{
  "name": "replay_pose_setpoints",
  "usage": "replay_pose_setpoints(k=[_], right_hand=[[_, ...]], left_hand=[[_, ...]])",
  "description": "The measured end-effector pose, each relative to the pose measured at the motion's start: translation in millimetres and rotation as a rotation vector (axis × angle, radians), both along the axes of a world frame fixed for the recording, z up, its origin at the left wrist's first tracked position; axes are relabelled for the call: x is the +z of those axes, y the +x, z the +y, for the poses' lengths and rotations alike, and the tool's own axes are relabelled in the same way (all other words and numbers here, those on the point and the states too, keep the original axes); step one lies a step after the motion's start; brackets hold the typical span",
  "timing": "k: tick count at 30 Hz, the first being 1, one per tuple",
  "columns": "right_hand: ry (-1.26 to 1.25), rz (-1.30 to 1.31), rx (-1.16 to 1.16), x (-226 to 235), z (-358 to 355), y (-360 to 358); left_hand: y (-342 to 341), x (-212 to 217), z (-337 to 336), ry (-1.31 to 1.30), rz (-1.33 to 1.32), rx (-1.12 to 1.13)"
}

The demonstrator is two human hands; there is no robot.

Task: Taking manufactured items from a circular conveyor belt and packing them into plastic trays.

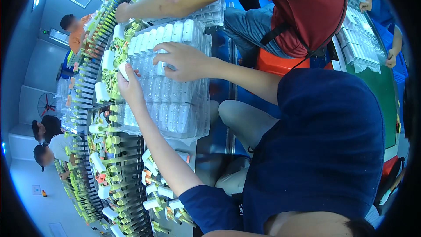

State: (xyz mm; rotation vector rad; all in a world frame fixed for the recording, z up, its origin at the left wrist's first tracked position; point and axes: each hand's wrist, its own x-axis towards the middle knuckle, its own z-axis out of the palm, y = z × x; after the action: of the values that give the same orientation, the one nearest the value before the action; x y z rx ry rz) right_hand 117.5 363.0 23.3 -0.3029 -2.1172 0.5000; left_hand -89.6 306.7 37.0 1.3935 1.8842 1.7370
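My left hand is closed on a white plastic casing, at the edge of a row of yellow-green holders. To its right, my right hand reaches over a clear plastic tray with its fingers curled around another white casing; the fingers partly hide it. A row of rounded white casings lies in the tray's far part. More white pieces show in its near part. The tray sits on a stack of similar clear trays.
Pegged conveyor rows with yellow-green holders and white pieces run along the left. Loose parts lie on the near bench. A person in a red shirt sits beyond me, their arm reaching across the far trays. Other people work farther off.
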Motion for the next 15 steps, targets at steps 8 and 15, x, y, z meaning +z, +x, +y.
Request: replay_pose_setpoints(k=[8, 15], right_hand=[[-0.007, 0.005, 0.016, -0.3, -0.7, -1.2], [0.07, 0.0, -0.026, -5.1, 8.3, -4.4]], left_hand=[[4.9, 2.3, -2.3, 0.021, -0.003, 0.034], [5.3, 3.3, -7.0, 0.018, 0.025, 0.036]])
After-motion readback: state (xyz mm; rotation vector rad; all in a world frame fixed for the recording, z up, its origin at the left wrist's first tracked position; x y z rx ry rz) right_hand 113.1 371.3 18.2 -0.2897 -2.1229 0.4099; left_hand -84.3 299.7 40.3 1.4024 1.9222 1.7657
